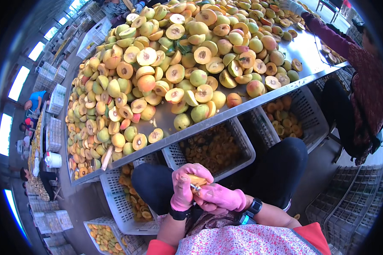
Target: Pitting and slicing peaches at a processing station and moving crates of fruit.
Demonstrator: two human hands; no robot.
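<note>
My left hand (pixel 182 188), in a pink glove, holds a yellow-orange piece of fruit (pixel 196 180), possibly an apricot or peach half. My right hand (pixel 221 197), gloved in pink too, grips a small metal-tipped tool (pixel 195 187) whose tip is at the fruit; its handle is hidden in the fingers. Both hands touch each other above my lap. Beyond them, a heap of halved fruit (pixel 175 73), many halves with pits or pit hollows showing, covers much of a metal table (pixel 166 122). A wooden handle (pixel 107 157) lies at the table's near left corner.
Under the table edge stand a crate of dark scraps (pixel 249 153) and crates of fruit halves (pixel 115 204) (pixel 319 127). A co-worker (pixel 367 73) sits at right, reaching over the table. Stacked crates (pixel 348 197) stand at lower right. Other people work far left.
</note>
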